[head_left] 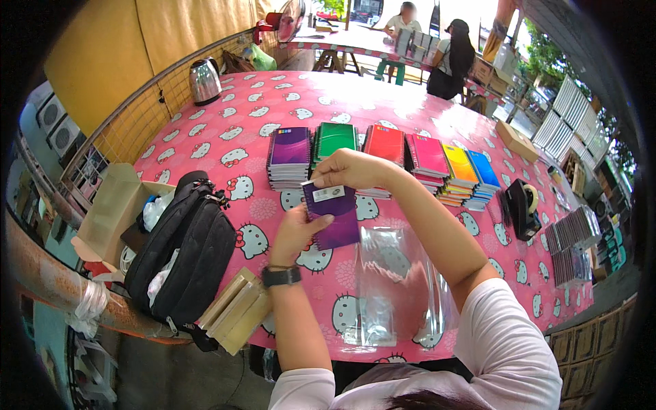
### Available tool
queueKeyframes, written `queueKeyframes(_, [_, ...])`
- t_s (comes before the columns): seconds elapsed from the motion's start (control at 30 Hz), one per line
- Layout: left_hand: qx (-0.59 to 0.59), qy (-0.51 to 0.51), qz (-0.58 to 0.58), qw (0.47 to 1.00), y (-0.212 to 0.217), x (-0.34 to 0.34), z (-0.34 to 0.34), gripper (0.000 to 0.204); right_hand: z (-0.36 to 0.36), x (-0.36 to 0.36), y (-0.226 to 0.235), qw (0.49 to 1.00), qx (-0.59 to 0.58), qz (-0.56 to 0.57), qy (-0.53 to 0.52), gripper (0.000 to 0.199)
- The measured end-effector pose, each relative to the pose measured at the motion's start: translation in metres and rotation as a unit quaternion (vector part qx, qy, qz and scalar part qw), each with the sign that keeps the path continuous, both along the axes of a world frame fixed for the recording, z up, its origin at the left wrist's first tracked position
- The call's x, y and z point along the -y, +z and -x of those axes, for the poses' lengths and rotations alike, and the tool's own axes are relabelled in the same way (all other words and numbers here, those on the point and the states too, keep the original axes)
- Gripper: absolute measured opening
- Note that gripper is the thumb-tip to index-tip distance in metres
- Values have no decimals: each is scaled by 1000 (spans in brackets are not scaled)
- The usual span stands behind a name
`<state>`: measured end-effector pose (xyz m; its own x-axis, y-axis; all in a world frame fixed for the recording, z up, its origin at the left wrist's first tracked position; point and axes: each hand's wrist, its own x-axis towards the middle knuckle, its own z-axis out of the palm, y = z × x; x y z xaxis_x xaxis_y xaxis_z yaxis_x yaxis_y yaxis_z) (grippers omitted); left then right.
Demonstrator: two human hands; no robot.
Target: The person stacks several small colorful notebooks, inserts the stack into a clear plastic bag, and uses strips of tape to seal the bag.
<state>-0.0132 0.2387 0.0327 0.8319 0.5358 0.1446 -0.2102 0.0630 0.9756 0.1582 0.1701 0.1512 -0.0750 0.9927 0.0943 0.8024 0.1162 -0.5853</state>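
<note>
A purple spiral notebook [336, 222] with a white label near its top is held above the table. My left hand [299, 231] grips its left edge, thumb across the cover. At its top left corner, my right hand [348, 169] pinches the edge. Behind my hands stand stacks of spiral notebooks in a row: a purple stack [290, 149], a green stack [335, 139], a red stack [385, 145], a pink stack [428, 154], a yellow stack [460, 166] and a blue stack [482, 171]. Clear plastic sleeves [396, 287] lie right of the held notebook, partly under my right arm.
A black bag [188, 253] and an open cardboard box [102, 219] sit at the left. The kettle [205, 82] stands far left. At the right are a tape dispenser [523, 208] and wrapped stacks [572, 239]. Two people are at another table beyond.
</note>
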Motion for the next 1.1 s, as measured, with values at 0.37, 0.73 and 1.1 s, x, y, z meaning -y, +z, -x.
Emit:
queueKeyframes(0.37, [59,65,212,973,-40,3,-41,30,-19,-17,-41,908,304,-138,-253,34])
queueKeyframes(0.73, [127,121,261,949,-25,30,-54,26,14,74,-84,904,-139,-25,-403,32])
queueKeyframes(1.1, [-7,-39,218,975,-63,42,-77,32,-68,29,-44,857,401,-34,-320,35])
